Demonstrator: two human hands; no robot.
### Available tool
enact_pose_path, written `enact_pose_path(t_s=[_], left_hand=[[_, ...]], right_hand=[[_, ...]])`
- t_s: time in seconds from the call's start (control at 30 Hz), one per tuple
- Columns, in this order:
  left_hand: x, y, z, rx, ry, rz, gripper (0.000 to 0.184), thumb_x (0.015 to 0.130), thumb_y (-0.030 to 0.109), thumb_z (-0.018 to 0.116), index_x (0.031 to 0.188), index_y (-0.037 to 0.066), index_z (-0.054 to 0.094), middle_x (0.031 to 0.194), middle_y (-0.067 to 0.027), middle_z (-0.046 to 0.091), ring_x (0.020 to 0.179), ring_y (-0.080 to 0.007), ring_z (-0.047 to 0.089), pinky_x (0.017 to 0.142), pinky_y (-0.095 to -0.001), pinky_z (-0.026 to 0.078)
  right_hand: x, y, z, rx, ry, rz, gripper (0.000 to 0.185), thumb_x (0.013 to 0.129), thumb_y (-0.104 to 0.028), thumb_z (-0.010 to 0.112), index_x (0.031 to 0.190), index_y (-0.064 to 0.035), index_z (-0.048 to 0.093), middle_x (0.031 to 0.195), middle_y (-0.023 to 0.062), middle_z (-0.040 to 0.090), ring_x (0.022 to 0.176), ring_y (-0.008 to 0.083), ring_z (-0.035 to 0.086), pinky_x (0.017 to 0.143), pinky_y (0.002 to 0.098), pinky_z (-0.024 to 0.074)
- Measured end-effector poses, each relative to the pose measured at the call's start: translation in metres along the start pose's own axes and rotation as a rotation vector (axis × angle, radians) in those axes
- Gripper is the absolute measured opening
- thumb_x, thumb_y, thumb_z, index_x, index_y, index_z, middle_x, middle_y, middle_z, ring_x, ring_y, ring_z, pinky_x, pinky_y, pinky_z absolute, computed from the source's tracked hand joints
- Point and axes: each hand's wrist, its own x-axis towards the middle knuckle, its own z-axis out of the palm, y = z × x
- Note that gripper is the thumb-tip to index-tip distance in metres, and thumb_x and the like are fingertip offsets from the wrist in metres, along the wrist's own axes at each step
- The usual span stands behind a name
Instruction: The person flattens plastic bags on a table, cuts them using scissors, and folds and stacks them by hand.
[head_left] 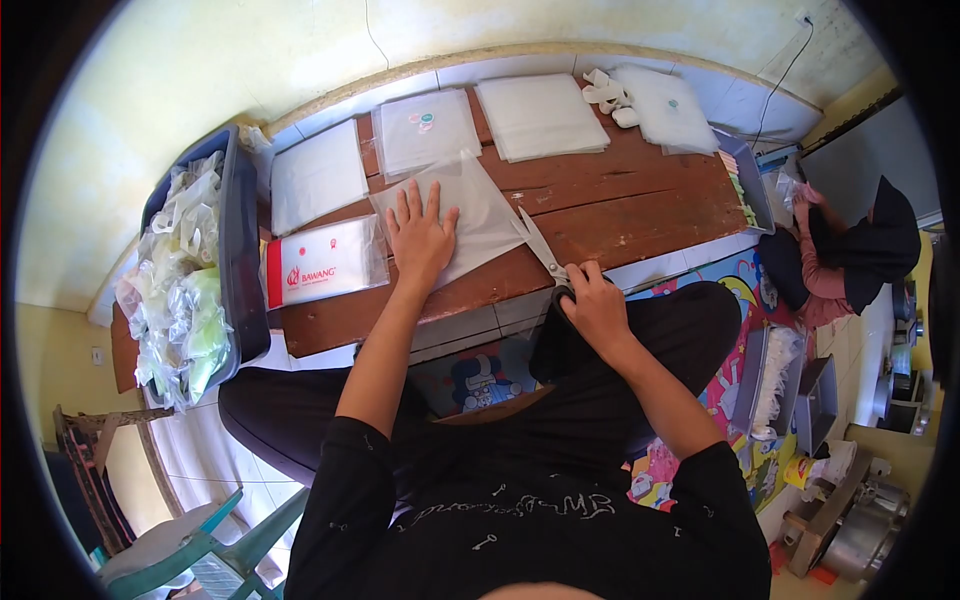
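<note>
My left hand (423, 240) lies flat with spread fingers on a clear plastic bag (482, 215), pressing it against the low wooden table (640, 195). In my right hand (592, 305) is a pair of scissors (541, 245), my fingers around its dark handles. The blades are parted and point away from me, with the bag's right corner at or between them; I cannot tell which. Just left of my left hand lies a pack of plastic bags (322, 262) with a red edge and "BAWANG" print.
Stacks of clear plastic sheets (541, 117) line the table's far side, beside a white strap bundle (606, 92). A dark crate (240, 270) overflowing with plastic bags stands left. At right, another person (835, 250) sits near a grey tray (745, 180).
</note>
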Motion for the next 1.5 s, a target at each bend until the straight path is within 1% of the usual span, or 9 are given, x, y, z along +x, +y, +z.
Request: enact_pose_path(t_s=[0.57, 0.7, 0.77, 1.0, 1.1, 1.17, 1.3, 1.37, 1.5], left_hand=[[0.001, 0.0, -0.002, -0.01, -0.032, -0.01, 0.061, 0.099, 0.053, 0.036, 0.151, 0.022, 0.034, 0.16, -0.0125, 0.023, 0.148, -0.0317, 0.018, 0.119, -0.0512, 0.011], [0.0, 0.001, -0.002, -0.016, -0.029, -0.011, 0.061, 0.099, 0.053, 0.036, 0.151, 0.022, 0.034, 0.16, -0.0126, 0.023, 0.148, -0.0315, 0.018, 0.119, -0.051, 0.01], [0.0, 0.001, -0.003, -0.018, -0.027, -0.012, 0.061, 0.099, 0.053, 0.036, 0.151, 0.022, 0.034, 0.16, -0.0127, 0.023, 0.148, -0.0315, 0.018, 0.119, -0.0509, 0.011], [0.0, 0.0, 0.0, 0.005, -0.024, -0.008, 0.061, 0.099, 0.053, 0.036, 0.152, 0.022, 0.033, 0.16, -0.013, 0.023, 0.148, -0.0313, 0.019, 0.119, -0.0511, 0.011], [0.0, 0.0, -0.001, -0.006, -0.022, -0.008, 0.061, 0.099, 0.053, 0.037, 0.152, 0.022, 0.033, 0.16, -0.0131, 0.023, 0.148, -0.0314, 0.019, 0.119, -0.0513, 0.011], [0.0, 0.001, -0.002, -0.018, -0.024, -0.01, 0.062, 0.098, 0.053, 0.037, 0.152, 0.022, 0.034, 0.16, -0.0131, 0.023, 0.148, -0.0315, 0.019, 0.119, -0.0513, 0.011], [0.001, 0.0, -0.002, -0.01, -0.023, -0.012, 0.062, 0.098, 0.053, 0.037, 0.152, 0.022, 0.034, 0.16, -0.0132, 0.023, 0.148, -0.0317, 0.018, 0.118, -0.0515, 0.011], [0.001, 0.001, -0.002, -0.008, -0.022, -0.009, 0.062, 0.098, 0.053, 0.037, 0.152, 0.022, 0.034, 0.16, -0.0132, 0.023, 0.148, -0.0317, 0.018, 0.118, -0.0515, 0.011], [0.0, 0.001, -0.003, -0.015, -0.023, -0.011, 0.062, 0.098, 0.053, 0.037, 0.152, 0.022, 0.034, 0.16, -0.0133, 0.023, 0.148, -0.0319, 0.019, 0.119, -0.0513, 0.011]], right_hand=[[0.015, -0.007, 0.005, 0.025, -0.048, 0.077, 0.043, 0.074, -0.016, 0.076, 0.111, -0.0044, 0.056, 0.1, 0.0141, 0.052, 0.082, 0.0359, 0.064, 0.067, 0.0431, 0.0525], [0.011, -0.006, 0.002, 0.018, -0.042, 0.076, 0.043, 0.074, -0.015, 0.076, 0.111, -0.0045, 0.056, 0.1, 0.0139, 0.053, 0.081, 0.0361, 0.064, 0.067, 0.0435, 0.0526], [0.009, -0.003, 0.003, -0.012, -0.02, 0.021, 0.042, 0.076, -0.019, 0.077, 0.108, -0.0044, 0.054, 0.098, 0.0137, 0.051, 0.076, 0.0348, 0.066, 0.064, 0.0423, 0.0536], [0.007, -0.006, -0.004, 0.008, -0.022, 0.033, 0.043, 0.076, -0.018, 0.076, 0.11, -0.0047, 0.054, 0.099, 0.0137, 0.052, 0.077, 0.0352, 0.066, 0.065, 0.0432, 0.0534], [0.009, -0.007, -0.004, 0.021, 0.015, 0.031, 0.043, 0.075, -0.019, 0.076, 0.109, -0.0045, 0.054, 0.099, 0.0142, 0.052, 0.078, 0.0353, 0.065, 0.066, 0.0435, 0.0533], [0.012, -0.01, -0.003, -0.004, -0.043, 0.098, 0.048, 0.073, -0.025, 0.079, 0.111, -0.0044, 0.057, 0.101, 0.0141, 0.053, 0.085, 0.0364, 0.064, 0.07, 0.0445, 0.0528], [0.018, -0.014, 0.002, -0.009, -0.058, 0.099, 0.048, 0.075, -0.027, 0.078, 0.11, -0.0041, 0.056, 0.101, 0.0146, 0.052, 0.084, 0.0369, 0.064, 0.07, 0.0447, 0.0526], [0.019, -0.016, 0.001, -0.021, -0.024, 0.061, 0.041, 0.075, -0.022, 0.076, 0.103, -0.0029, 0.053, 0.099, 0.0156, 0.051, 0.079, 0.0356, 0.065, 0.067, 0.0435, 0.0533], [0.02, -0.015, 0.003, 0.001, -0.059, 0.119, 0.046, 0.077, -0.029, 0.077, 0.109, -0.0041, 0.055, 0.102, 0.015, 0.052, 0.084, 0.0375, 0.064, 0.069, 0.0451, 0.0525]])
